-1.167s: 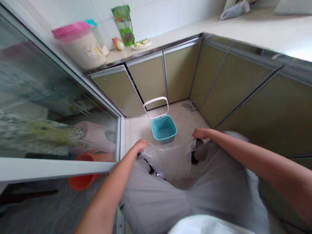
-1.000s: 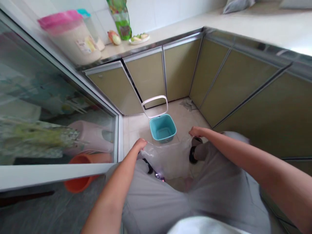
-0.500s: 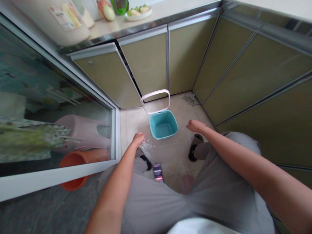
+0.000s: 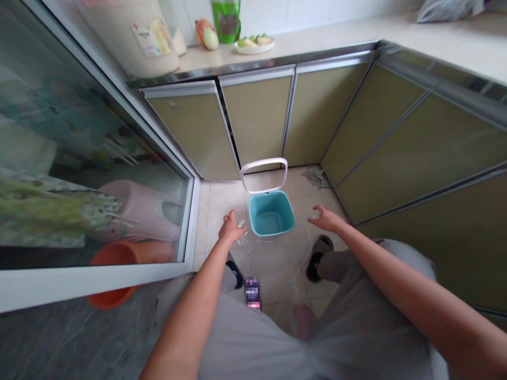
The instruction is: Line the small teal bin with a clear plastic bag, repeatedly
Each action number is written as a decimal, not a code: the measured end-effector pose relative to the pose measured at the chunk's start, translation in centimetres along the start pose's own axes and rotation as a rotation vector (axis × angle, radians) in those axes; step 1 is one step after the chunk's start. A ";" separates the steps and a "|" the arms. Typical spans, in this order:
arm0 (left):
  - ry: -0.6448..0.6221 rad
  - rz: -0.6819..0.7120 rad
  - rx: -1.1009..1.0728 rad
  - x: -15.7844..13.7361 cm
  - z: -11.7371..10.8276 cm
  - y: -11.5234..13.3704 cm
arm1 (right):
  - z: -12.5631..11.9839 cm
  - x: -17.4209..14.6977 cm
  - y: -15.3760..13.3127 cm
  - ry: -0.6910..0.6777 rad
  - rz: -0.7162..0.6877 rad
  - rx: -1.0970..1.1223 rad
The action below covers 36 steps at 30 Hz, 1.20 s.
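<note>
A small teal bin (image 4: 271,213) stands on the tiled floor between my hands, its pale ring-shaped rim frame (image 4: 263,175) tipped up behind it. To the bin's left is my left hand (image 4: 231,228), fingers spread. Thin see-through plastic (image 4: 242,235) lies against or just beside that hand; its full outline is hard to make out. On the other side, my right hand (image 4: 325,218) hovers with thumb and fingers apart. Whether any of the film reaches the right hand I cannot tell. Neither hand touches the bin.
Cupboard doors (image 4: 257,116) close off the back and right. A sliding glass door (image 4: 190,221) stands at left, with an orange bucket (image 4: 114,301) by it. A grey cloth (image 4: 317,178) lies in the corner. A blurred-out dark packet (image 4: 252,293) is near my feet.
Both hands have gone from closed to spread fingers. The crinkled see-through plastic that my left hand pinched now lies loosely by it. My view has tilted up a little.
</note>
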<state>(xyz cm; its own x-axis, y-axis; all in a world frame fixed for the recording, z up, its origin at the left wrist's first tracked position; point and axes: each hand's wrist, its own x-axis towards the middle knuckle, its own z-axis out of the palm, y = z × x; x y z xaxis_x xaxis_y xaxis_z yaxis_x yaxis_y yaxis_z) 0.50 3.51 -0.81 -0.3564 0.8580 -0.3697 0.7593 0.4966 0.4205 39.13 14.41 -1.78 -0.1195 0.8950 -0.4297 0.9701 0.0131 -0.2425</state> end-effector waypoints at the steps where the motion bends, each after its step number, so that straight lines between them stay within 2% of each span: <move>1: 0.003 0.014 0.004 -0.3 -0.4 0.3 | -0.3 0.1 -0.1 0.025 -0.014 0.011; 4: 0.000 0.036 0.015 -0.8 -1.3 0.9 | -1.8 1.2 -1.1 0.100 -0.078 0.048; 7: 0.011 0.050 0.013 -0.7 -1.9 0.9 | -4.6 3.4 -3.3 0.205 -0.181 0.095; 10: 0.020 0.047 0.010 -0.3 -2.0 0.7 | -8.0 6.2 -6.9 0.299 -0.298 0.118; 13: -0.026 0.061 0.001 0.1 -1.8 0.2 | -10.9 8.9 -11.2 0.370 -0.382 0.096; 16: -0.102 0.094 0.003 0.1 -1.5 -0.2 | -12.6 10.6 -14.6 0.364 -0.419 0.033; 19: -0.142 0.114 0.027 -0.1 -1.2 -0.6 | -13.0 10.7 -16.2 0.288 -0.415 -0.033; 22: -0.152 0.109 0.061 -0.1 -1.1 -0.7 | -12.6 8.7 -15.6 0.296 -0.433 -0.095; 26: -0.151 0.125 0.096 0.0 -1.3 -0.5 | -10.6 4.0 -12.9 0.276 -0.540 -0.187; 32: -0.141 0.142 0.087 -0.7 -1.7 0.1 | -4.1 -1.4 -9.3 0.028 -0.553 -0.312; 36: -0.019 0.193 0.014 -1.7 -2.2 1.2 | -1.3 -3.4 -8.8 -0.122 -0.540 -0.334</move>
<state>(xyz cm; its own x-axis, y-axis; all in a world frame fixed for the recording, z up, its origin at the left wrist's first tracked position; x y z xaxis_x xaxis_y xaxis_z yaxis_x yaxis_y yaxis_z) 0.81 2.87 2.13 -0.1936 0.9344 -0.2989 0.8202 0.3213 0.4733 31.24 11.86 2.93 -0.6136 0.6665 -0.4234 0.7777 0.6031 -0.1775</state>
